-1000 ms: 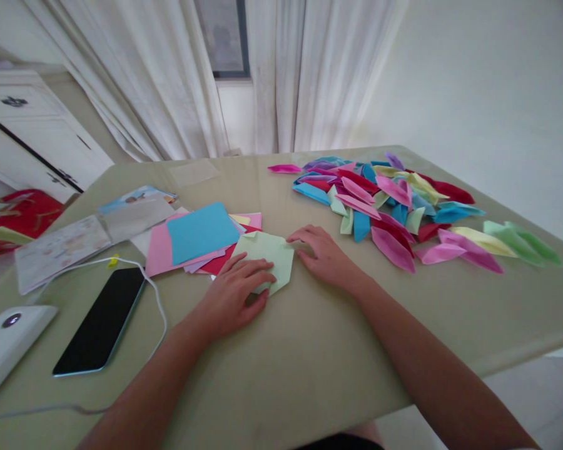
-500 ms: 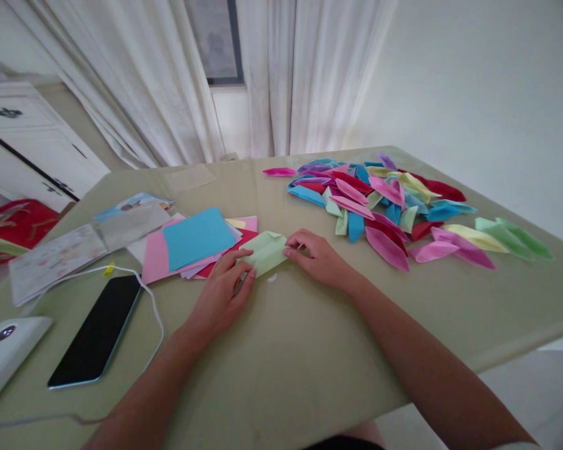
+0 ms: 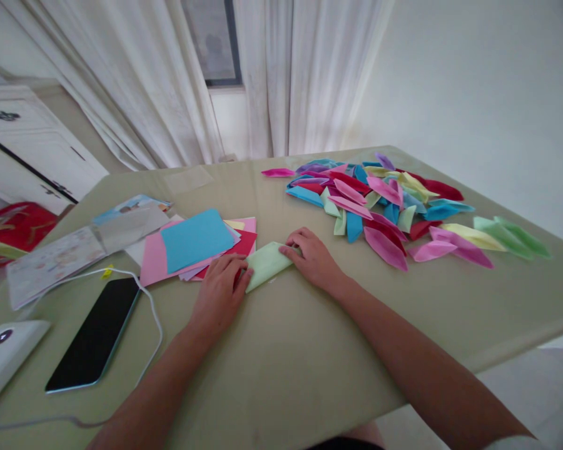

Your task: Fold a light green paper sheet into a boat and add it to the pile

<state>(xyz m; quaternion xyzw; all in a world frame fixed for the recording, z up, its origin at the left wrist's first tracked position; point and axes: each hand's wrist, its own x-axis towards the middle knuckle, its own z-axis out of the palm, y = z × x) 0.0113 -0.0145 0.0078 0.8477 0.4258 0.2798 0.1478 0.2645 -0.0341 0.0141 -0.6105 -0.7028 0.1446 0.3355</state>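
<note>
A piece of light green folded paper (image 3: 268, 265) lies on the table between my two hands. My left hand (image 3: 224, 289) grips its left end, with the thumb against the near edge and the fingers curled over. My right hand (image 3: 312, 257) pinches the right end between thumb and fingers. Left of the paper is a stack of coloured sheets with a blue sheet (image 3: 197, 240) on top and a red sheet (image 3: 244, 242) partly under my left fingers. Some of my fingertips are hidden behind the paper.
Folded paper pieces (image 3: 351, 190) in many colours are heaped at the back right. To the left are a black-screened phone (image 3: 94, 334), a white cable (image 3: 156, 306), a white device (image 3: 14, 356) and clear plastic packaging (image 3: 56, 262). The table's near edge (image 3: 356, 422) runs below my arms.
The green paper has been folded over into a narrower strip and sits slightly closer to me. Both hands have closed more on its ends.
</note>
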